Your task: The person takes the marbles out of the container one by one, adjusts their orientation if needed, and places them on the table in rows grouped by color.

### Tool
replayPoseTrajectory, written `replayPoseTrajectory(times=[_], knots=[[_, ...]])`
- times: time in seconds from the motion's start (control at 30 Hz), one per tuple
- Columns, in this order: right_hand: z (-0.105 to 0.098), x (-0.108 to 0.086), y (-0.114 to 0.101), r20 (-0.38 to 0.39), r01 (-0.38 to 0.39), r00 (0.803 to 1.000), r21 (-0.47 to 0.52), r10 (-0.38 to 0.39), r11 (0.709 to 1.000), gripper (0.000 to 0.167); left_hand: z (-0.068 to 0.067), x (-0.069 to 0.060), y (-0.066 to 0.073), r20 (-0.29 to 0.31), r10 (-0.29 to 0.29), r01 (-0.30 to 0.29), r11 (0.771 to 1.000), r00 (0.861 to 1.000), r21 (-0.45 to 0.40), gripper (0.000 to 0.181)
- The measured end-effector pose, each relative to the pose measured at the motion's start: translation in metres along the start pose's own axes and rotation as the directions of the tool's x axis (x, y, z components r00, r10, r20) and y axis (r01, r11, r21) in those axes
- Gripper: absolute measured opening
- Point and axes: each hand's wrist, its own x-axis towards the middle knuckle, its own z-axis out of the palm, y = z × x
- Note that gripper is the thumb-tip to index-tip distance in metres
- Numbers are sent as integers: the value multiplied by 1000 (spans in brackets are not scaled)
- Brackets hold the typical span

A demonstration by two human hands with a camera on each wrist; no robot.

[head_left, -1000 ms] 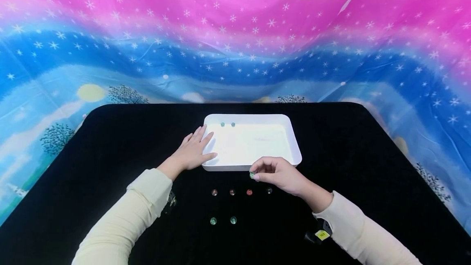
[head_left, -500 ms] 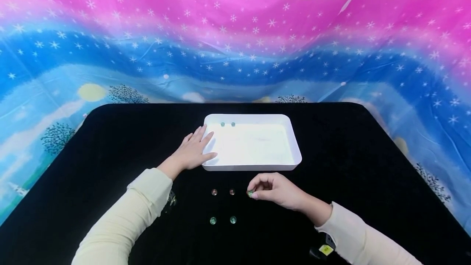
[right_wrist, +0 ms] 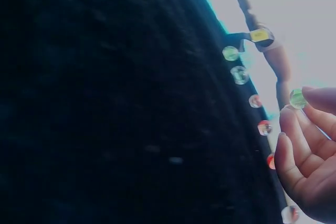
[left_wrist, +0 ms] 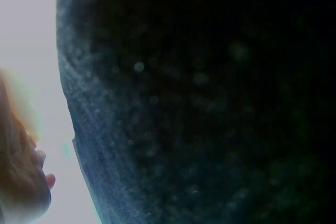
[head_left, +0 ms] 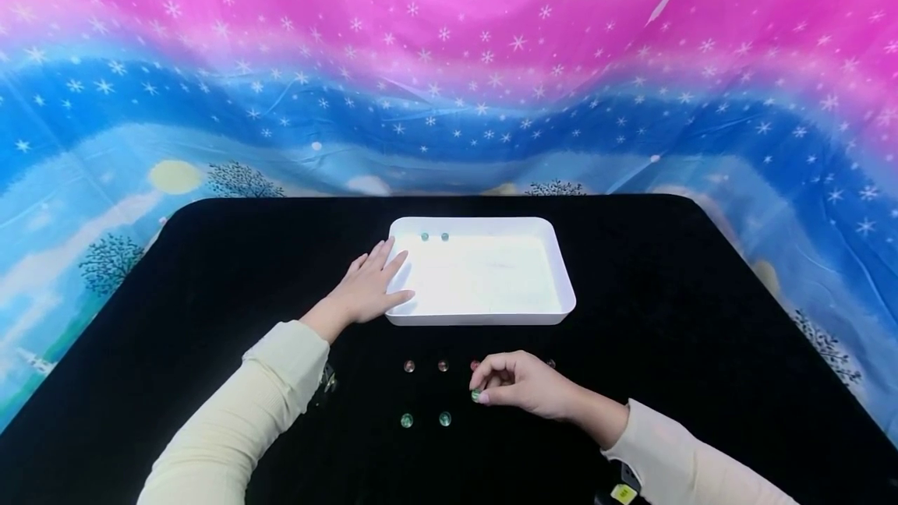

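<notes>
A green glass marble (head_left: 476, 395) is pinched between the thumb and index fingertip of my right hand (head_left: 522, 386), low over the black cloth. The right wrist view shows that green marble (right_wrist: 298, 98) between the fingertips. My left hand (head_left: 365, 287) rests with spread fingers on the left rim of the white tray (head_left: 477, 319). Left of the right hand, a row holds two reddish clear marbles, one outer marble (head_left: 409, 366) and one inner marble (head_left: 443, 365). A red marble (head_left: 475, 365) peeks out behind the fingers. Nearer lie two greenish marbles, a left one (head_left: 406, 420) and a right one (head_left: 445, 418).
Inside the tray, near its back wall, sit two small marbles, one left marble (head_left: 424, 237) and one right marble (head_left: 445, 237). Another marble (head_left: 550, 363) shows partly behind the right hand. Black cloth (head_left: 281, 256) covers the table, with a patterned curtain (head_left: 449, 100) behind.
My right hand has moved from the tray's front edge toward me, past the reddish row, carrying the green marble. The left hand and tray have stayed still.
</notes>
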Motion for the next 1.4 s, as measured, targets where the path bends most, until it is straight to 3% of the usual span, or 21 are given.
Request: replayPoseTrajectory(times=[0.63, 1.4], knots=[[6, -5, 12, 16, -32, 999, -93, 34, 995, 12, -1, -1, 2, -12, 7, -7, 1000, 1000, -14, 70], [10, -3, 12, -2, 6, 1000, -298, -7, 955, 7, -1, -1, 3, -24, 8, -8, 1000, 1000, -14, 70]])
